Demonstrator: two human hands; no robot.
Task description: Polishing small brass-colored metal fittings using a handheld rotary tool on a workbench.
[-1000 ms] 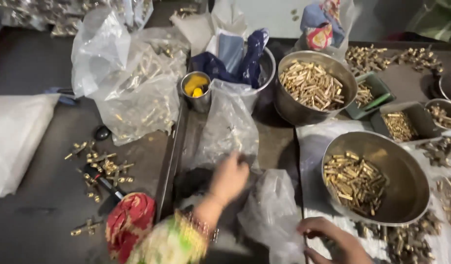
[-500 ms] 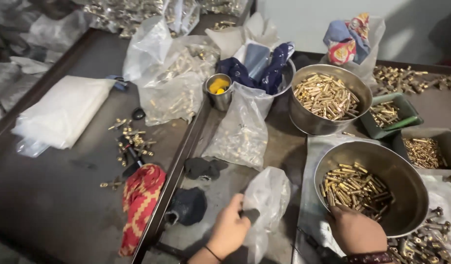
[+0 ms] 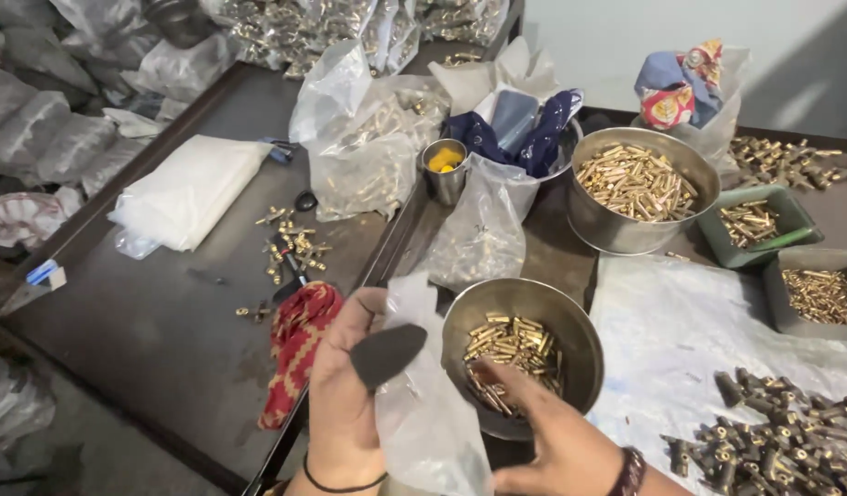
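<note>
In the head view, the left hand [image 3: 345, 386] rises from the lower middle of the frame, fingers curled closed around the edge of a clear plastic bag [image 3: 428, 413] and a dark, flat oval piece [image 3: 387, 352] pinched against the thumb. The bag hangs down between the two hands, touching the rim of a steel bowl [image 3: 584, 344] just to its right. The right hand [image 3: 552, 432] reaches in from the bottom edge with its fingers spread and loosely open, fingertips down among the small brass parts [image 3: 515, 349] lying in that bowl; whether any are gripped cannot be told.

A red patterned cloth [image 3: 295, 354] lies just left of the left hand on the dark table [image 3: 148, 340]. In the upper right of the frame a larger steel bowl [image 3: 639, 188] holds more brass pieces, with a green tray [image 3: 754, 225] beside it. A heap of darker metal fittings [image 3: 773, 441] sits at lower right on a white sheet [image 3: 690, 331]. A small steel cup [image 3: 445, 170] with something yellow inside stands above centre, and a folded white bag [image 3: 189, 188] lies at upper left.
</note>
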